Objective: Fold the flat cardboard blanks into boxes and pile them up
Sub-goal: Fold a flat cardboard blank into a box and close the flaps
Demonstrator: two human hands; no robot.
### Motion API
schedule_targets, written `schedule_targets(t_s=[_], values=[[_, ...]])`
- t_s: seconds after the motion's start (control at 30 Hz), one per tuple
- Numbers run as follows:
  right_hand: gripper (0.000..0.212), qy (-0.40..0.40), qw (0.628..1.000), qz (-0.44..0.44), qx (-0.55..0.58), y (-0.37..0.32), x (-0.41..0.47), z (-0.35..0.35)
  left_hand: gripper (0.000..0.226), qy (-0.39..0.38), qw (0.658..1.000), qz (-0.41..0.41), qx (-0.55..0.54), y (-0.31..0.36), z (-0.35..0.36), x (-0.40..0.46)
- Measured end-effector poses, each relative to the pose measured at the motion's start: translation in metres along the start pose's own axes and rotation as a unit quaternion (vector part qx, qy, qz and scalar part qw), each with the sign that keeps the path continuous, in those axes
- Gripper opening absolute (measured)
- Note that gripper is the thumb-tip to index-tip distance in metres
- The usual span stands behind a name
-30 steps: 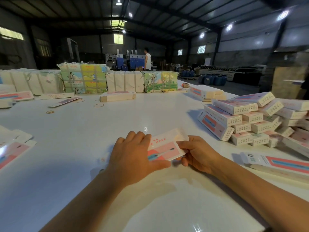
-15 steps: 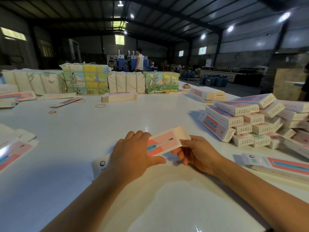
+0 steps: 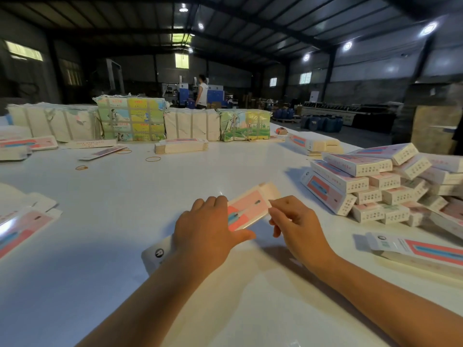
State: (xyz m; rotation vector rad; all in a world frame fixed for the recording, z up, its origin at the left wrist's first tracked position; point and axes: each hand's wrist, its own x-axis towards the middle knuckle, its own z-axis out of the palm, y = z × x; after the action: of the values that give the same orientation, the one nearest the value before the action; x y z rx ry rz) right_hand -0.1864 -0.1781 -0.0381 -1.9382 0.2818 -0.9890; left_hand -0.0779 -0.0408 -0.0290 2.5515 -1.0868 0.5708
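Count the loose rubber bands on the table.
3, all on the table at far left: one rubber band nearest the flat stack, one beside a lone blank, one furthest left. Others may be hidden.

A pile of folded boxes (image 3: 375,186) sits right on the worktop (image 3: 225,166). Flat blanks (image 3: 20,221) lie left; wrapped bundles (image 3: 130,118) line the far edge.

Rubber bands (image 3: 153,159) are lying on the white table (image 3: 100,271), before wrapped paper bundles (image 3: 131,118) sitting along its far edge. Beyond the bundles, a person (image 3: 202,92) is standing near blue machines (image 3: 215,93).
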Motion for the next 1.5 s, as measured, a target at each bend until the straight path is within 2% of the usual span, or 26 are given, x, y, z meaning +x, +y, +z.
schedule_targets(t_s=[0.17,0.3,0.4,0.5,0.6,0.67,0.8,1.03,1.1,1.17,1.23,1.27,1.3,1.37,1.4,1.43,1.47,1.5], values=[[0.032,-0.015,1.0,-0.002,-0.004,-0.002,-0.001,0.001,0.072,-0.001,1.0,0.007,0.01,0.001,0.003,-0.002],[0.029,-0.016,0.999,0.038,0.023,-0.003,0.0,0.001,0.072,0.001,1.0,0.022,0.02,0.0,0.005,-0.003],[0.055,-0.034,0.996,0.079,0.004,-0.001,0.003,0.001,0.076,-0.008,0.999,0.028,0.023,0.0,0.005,-0.003],[0.052,-0.054,0.994,0.087,-0.027,0.0,0.002,0.001,0.074,-0.012,0.999,0.045,0.027,0.002,0.006,-0.004],[0.027,-0.052,0.996,0.057,-0.042,0.001,0.002,0.002,0.074,-0.012,0.998,0.047,0.035,0.003,0.006,-0.005],[0.02,-0.045,0.997,0.022,-0.055,-0.001,0.0,0.002,0.072,-0.004,0.998,0.044,0.033,0.003,0.007,-0.005],[0.029,-0.037,0.993,-0.02,-0.11,-0.001,-0.002,0.002,0.071,0.005,0.998,0.045,0.036,0.004,0.01,-0.006],[0.021,-0.06,0.989,-0.031,-0.129,0.001,0.0,0.002,0.07,0.004,0.999,0.04,0.033,0.004,0.01,-0.005],[0.018,-0.009,0.983,-0.064,-0.172,0.0,0.001,-0.001,0.07,0.012,0.999,0.032,0.02,0.006,0.008,-0.005],[0.046,0.06,0.975,-0.102,-0.185,0.0,0.005,-0.004,0.071,0.021,1.0,0.018,-0.004,0.008,0.005,-0.005],[0.07,0.084,0.99,-0.052,-0.099,0.002,0.008,-0.006,0.074,0.02,0.999,0.007,-0.027,0.009,0.004,-0.005],[0.075,0.062,0.998,0.02,-0.005,0.002,0.01,-0.007,0.075,0.02,0.999,0.006,-0.033,0.01,0.003,-0.006],[0.074,0.016,0.988,0.101,0.118,0.002,0.012,-0.007,0.077,0.019,0.999,0.007,-0.036,0.01,0.003,-0.006],[0.058,-0.095,0.913,0.216,0.332,0.006,0.016,-0.011,0.081,0.017,0.999,0.015,-0.037,0.011,0.003,-0.007],[0.052,-0.116,0.891,0.23,0.375,0.007,0.017,-0.013,0.081,0.013,0.999,0.02,-0.037,0.011,0.004,-0.007],[0.047,-0.119,0.895,0.219,0.37,0.009,0.017,-0.014,0.08,0.011,0.999,0.025,-0.036,0.011,0.004,-0.007],[0.041,-0.114,0.913,0.19,0.342,0.009,0.015,-0.013,0.077,0.01,0.999,0.029,-0.033,0.011,0.005,-0.007],[0.031,-0.103,0.947,0.143,0.27,0.009,0.012,-0.01,0.075,0.01,0.999,0.032,-0.027,0.012,0.006,-0.007]])
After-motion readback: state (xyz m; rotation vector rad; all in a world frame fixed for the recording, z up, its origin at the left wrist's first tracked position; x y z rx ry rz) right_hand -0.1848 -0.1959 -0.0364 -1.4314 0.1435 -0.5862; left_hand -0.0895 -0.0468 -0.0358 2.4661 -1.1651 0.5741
